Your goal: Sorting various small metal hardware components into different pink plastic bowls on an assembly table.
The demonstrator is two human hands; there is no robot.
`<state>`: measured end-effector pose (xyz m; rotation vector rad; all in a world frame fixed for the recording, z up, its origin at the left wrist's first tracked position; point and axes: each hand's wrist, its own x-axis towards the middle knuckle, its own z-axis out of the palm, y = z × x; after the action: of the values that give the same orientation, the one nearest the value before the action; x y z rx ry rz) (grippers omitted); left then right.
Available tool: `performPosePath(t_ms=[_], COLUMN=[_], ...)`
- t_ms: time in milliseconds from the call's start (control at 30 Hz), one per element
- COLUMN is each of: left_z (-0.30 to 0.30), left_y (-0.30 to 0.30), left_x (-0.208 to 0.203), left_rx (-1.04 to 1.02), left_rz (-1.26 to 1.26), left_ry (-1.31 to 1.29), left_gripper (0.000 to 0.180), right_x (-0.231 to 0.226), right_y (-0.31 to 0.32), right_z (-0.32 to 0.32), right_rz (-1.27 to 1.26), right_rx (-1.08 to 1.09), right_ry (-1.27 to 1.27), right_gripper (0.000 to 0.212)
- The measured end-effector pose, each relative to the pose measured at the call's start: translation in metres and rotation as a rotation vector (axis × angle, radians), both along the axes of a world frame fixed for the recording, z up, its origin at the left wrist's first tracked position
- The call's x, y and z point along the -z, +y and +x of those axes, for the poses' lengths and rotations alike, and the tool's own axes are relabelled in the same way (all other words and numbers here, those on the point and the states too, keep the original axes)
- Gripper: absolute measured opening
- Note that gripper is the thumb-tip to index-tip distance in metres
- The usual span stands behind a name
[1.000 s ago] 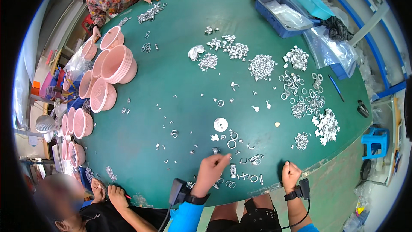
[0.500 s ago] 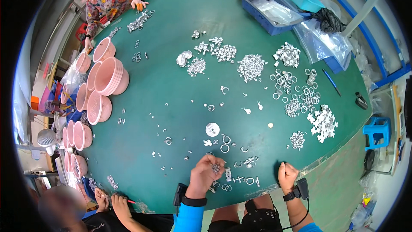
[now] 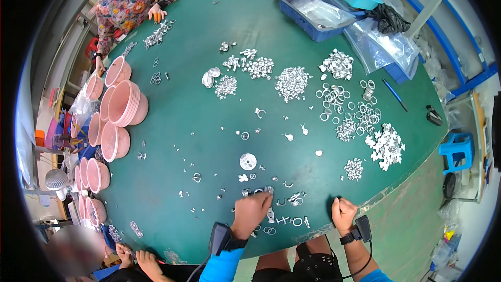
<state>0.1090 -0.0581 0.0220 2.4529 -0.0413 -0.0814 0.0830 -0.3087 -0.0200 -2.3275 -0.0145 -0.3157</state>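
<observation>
Hold hidden from view

Your left hand (image 3: 251, 214) bends over the silver pieces (image 3: 296, 199) near you, covering some; its fingers are mostly hidden, so its opening and hold cannot be told. Your right hand (image 3: 344, 213) is curled into a fist at the green table (image 3: 323, 177) edge, its inside unseen. Markings on the white disc (image 3: 248, 161) are too small to read.

The left hand (image 3: 252, 215) has turned knuckles-up, fingertips now at silvery pieces (image 3: 269, 189).
</observation>
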Motion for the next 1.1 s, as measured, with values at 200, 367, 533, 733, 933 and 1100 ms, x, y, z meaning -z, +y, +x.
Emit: performPosePath(t_ms=[200,367,533,733,933,1100], left_z=[-0.021,0.0,-0.019,-0.06,-0.071,-0.061], left_y=[-0.001,-0.002,-0.007,-0.004,0.013,0.006], left_x=[-0.009,-0.01,-0.016,-0.029,-0.022,-0.021], left_rx=[-0.172,-0.214,-0.239,-0.586,-0.883,-0.885], left_rz=[-0.15,-0.223,-0.608,-1.359,-1.914,-1.881], left_ry=[0.134,0.054,0.261,0.636,0.543,0.533], left_gripper=[0.01,0.017,0.035,0.04,0.038,0.037], right_x=[-0.003,-0.032,-0.046,-0.019,-0.044,-0.038], right_y=[0.0,0.025,0.084,0.144,0.135,0.096], right_z=[0.002,0.019,0.077,0.112,0.112,0.081], right_rz=[0.045,0.537,0.379,-0.059,0.21,1.495], right_rx=[0.004,0.001,-0.327,-0.447,-0.463,-0.263], right_ry=[0.05,0.395,0.559,0.294,0.628,1.087], right_gripper=[0.031,0.024,0.011,0.016,0.011,0.009])
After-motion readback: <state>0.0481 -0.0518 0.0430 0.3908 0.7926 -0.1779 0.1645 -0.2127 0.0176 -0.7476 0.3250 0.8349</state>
